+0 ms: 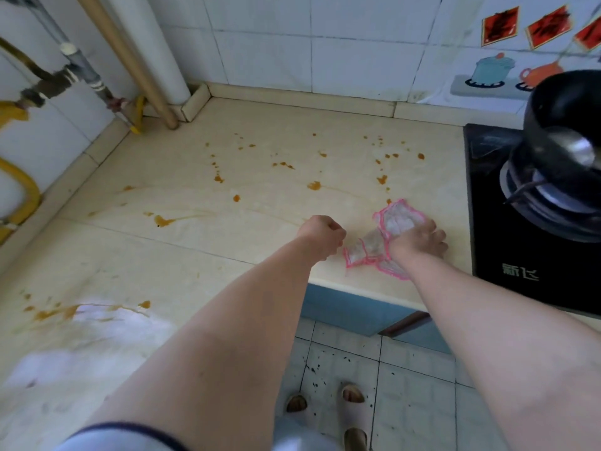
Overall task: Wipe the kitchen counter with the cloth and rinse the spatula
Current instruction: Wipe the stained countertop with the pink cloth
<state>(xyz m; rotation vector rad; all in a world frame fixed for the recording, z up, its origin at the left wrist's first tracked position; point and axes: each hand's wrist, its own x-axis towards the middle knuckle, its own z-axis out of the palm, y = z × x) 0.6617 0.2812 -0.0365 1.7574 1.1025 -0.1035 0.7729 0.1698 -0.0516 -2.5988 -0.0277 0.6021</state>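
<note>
R hand (pixel 419 242) grips bunched cloth (pixel 396 219) on stained counter (pixel 260 203), L hand (pixel 322 234) fisted, empty; cloth looks soft, light: hold mid-bunch.

A right hand (pixel 419 242) holds a cloth (pixel 395 219) down on the kitchen counter (pixel 227 249) near its front edge, with the left hand (pixel 322 234) just to the left of the grip. Spills (pixel 286 165) lie scattered beyond and to the left of the grip, and pipes (pixel 130 60) stand in the far left corner. A stove (pixel 533 275) sits just to the right, a pot (pixel 566 125) on its burner farther back.
</note>
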